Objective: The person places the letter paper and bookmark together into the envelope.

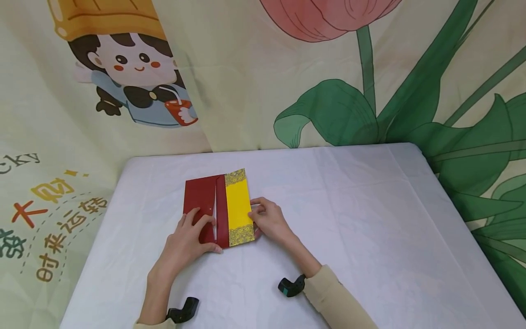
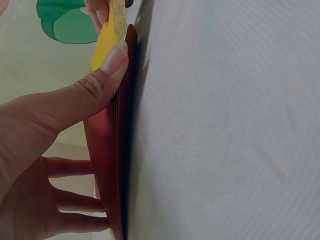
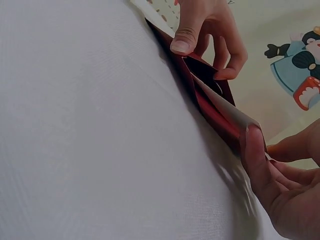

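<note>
A dark red paper envelope (image 1: 199, 192) lies on the white-covered table, its slit mouth gaping in the right wrist view. To its right is a yellow part (image 1: 238, 201) with gold-patterned ends; whether this is a flap or a separate piece, I cannot tell. My left hand (image 1: 186, 237) holds the envelope, thumb at the near edge and curled fingers on its upper face, one at the mouth. The right hand (image 1: 269, 219) pinches the yellow part's outer edge between thumb and fingers. In the right wrist view, a pale sheet surface (image 3: 220, 102) shows along the mouth.
The white cloth (image 1: 349, 219) covers the table around both hands. Behind it hangs a printed backdrop (image 1: 238, 82) with a cartoon figure and a large flower. Black devices sit at the left wrist (image 1: 182, 310) and right wrist (image 1: 291, 286).
</note>
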`<state>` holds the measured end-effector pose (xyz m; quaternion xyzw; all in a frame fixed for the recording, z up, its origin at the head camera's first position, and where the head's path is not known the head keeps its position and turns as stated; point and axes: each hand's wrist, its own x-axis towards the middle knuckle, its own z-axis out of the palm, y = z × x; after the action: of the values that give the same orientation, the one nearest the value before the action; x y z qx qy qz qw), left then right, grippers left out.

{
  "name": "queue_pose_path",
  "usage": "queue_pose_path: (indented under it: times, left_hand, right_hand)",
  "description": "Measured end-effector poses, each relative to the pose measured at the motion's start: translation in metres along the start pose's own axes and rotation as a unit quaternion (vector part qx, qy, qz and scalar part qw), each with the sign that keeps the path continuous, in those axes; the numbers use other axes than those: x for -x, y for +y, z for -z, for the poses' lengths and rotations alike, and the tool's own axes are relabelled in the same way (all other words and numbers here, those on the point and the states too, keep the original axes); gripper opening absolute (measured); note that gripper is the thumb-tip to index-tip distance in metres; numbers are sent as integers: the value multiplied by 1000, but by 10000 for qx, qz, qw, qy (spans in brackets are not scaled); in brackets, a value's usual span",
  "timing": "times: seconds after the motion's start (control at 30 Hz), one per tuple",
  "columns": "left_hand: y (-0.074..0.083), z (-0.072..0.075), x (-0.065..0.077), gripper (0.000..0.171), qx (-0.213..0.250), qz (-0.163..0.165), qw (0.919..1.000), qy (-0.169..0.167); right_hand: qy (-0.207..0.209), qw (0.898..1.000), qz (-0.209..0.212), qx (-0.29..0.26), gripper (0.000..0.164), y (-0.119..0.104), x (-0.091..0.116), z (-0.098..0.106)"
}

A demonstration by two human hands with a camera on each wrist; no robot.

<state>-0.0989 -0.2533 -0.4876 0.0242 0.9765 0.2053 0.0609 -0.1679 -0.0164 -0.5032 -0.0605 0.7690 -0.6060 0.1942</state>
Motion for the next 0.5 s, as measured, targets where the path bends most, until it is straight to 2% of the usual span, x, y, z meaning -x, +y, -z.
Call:
queue_pose_path:
  times: [0.5]
  left_hand:
    - [3, 2, 0, 72, 4, 33, 10000, -58]
  right_hand:
    - [-125, 9986, 324, 401, 39, -2, -6, -17]
